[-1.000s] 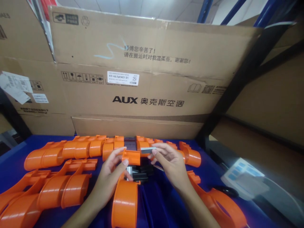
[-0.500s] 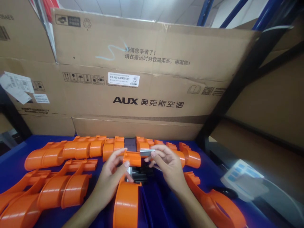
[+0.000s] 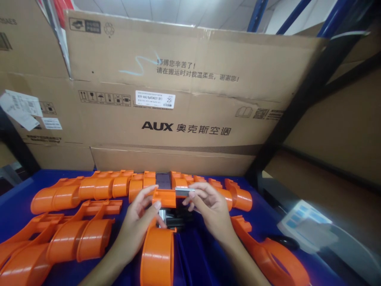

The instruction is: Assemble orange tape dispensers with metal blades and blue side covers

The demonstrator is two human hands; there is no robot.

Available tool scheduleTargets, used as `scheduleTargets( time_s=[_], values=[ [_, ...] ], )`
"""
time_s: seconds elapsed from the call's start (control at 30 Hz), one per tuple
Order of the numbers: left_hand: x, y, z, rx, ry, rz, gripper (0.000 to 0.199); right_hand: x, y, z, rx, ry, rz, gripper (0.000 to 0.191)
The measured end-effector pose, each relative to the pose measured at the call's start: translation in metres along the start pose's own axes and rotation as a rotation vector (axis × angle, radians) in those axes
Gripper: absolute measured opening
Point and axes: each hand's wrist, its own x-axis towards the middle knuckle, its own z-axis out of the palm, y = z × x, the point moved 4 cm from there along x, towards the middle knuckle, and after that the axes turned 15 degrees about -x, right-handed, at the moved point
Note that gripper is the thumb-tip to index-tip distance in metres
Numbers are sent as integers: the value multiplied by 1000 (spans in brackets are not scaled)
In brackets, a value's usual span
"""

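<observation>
At the far left, white labels (image 3: 25, 109) are stuck to the printed cardboard (image 3: 190, 107) that stands along the back of the blue surface (image 3: 14, 210). Below them, a group of orange pieces (image 3: 67, 240) lies at the near left, and behind it a back row of similar pieces (image 3: 95, 187) runs along the cardboard. Next comes the left hand (image 3: 139, 214), partly curled, thumb in front and fingers behind, gripping 1 orange holder (image 3: 164, 198) by its upper end; the holder is at the centre, its broad rounded body below, toward the wearer. Behind it a dark flat rectangle (image 3: 163, 180) sits in the back row, and under its upper end black pieces (image 3: 175, 221) are bunched together. To the right, a silver strip (image 3: 183, 192) lies level at the holder's upper right end; whether it is inside or only against that end cannot be told. The right hand (image 3: 212, 206), loosely curled, pinches the strip's right part between thumb and fingers. Beyond it, 1 orange loop (image 3: 285, 262) lies at the near right, just in front of a black rounded object (image 3: 284, 241), with a pale device (image 3: 308, 224) farther right
</observation>
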Motion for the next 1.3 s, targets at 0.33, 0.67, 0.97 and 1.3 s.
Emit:
scheduleTargets(
  time_s=[0.33,0.67,0.97,1.3],
  values=[
    [0,-2,1,18,-33,18,54,-3,-3,6,-15,-51,-41,28],
    [0,15,0,-124,190,63,67,-3,-8,-8,-94,36,-105,28],
    [-1,8,0,-79,117,89,52,-4,-11,-5,-135,-2,-156,28],
    [-2,7,2,-64,103,103,50,-2,0,-7,24,-82,-32,24]
  ],
)
